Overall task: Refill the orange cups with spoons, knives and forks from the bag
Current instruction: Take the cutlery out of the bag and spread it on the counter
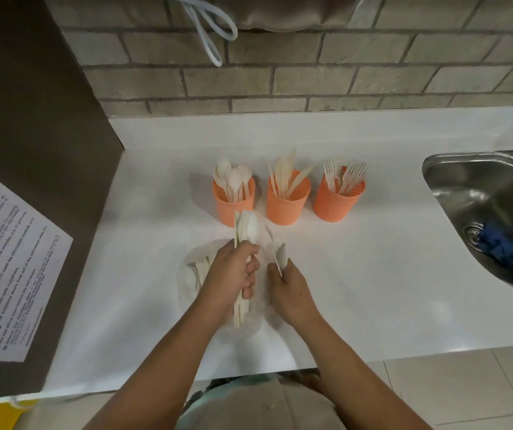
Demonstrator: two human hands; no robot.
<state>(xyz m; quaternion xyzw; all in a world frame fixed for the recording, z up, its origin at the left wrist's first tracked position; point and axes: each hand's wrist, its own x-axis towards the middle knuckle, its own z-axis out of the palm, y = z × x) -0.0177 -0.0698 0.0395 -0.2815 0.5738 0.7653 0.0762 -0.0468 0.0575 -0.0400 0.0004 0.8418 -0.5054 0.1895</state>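
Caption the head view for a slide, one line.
Left hand grips a bundle of cutlery, right hand pinches one spoon, near three orange cups.

Dot-textured orange cups point(287, 207), cream cutlery point(285, 178), white counter point(373, 274), grey brick wall point(311, 79).

Beside the shiny stainless-steel sink point(447, 181) lies a smooth, glossy white countertop point(357, 274). On it stand perforated matt orange plastic cups point(287, 206); behind them runs a rough grey brick wall point(311, 72).

Left hand point(231, 271) clenched, right hand point(289, 293) pinching — adjacent
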